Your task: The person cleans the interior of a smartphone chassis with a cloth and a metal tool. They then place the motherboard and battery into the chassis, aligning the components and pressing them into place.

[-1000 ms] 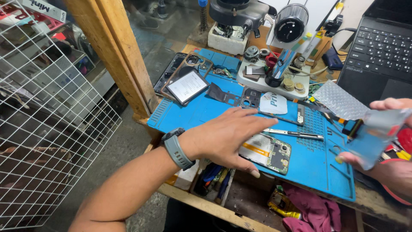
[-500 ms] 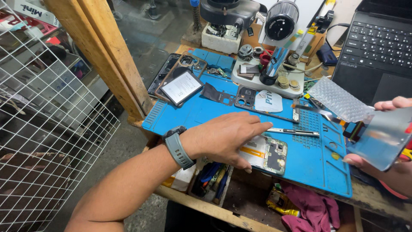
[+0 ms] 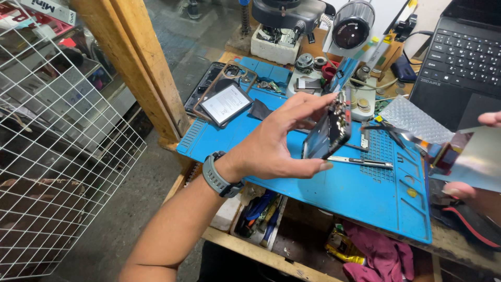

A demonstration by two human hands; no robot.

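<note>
My left hand (image 3: 279, 141), with a grey watch on its wrist, holds an opened phone body (image 3: 329, 128) upright on its edge above the blue work mat (image 3: 360, 196), thumb on top and fingers under it. At the right edge of the view, my right hand (image 3: 469, 190) grips a shiny screen panel (image 3: 472, 156) with a flex strip on its left side. A pair of tweezers (image 3: 360, 163) lies on the mat just below the phone body.
A battery and phone frames (image 3: 225, 102) lie at the mat's far left. Behind the mat are a round lamp (image 3: 354, 25), a small parts tray (image 3: 313, 78) and a laptop (image 3: 462, 62). A wooden post (image 3: 141, 73) and white wire grid (image 3: 57, 156) stand left.
My left hand was pressing flat on the phone body on the mat; now it has lifted the body and turned it upright. The right hand with the panel has stayed at the right.
</note>
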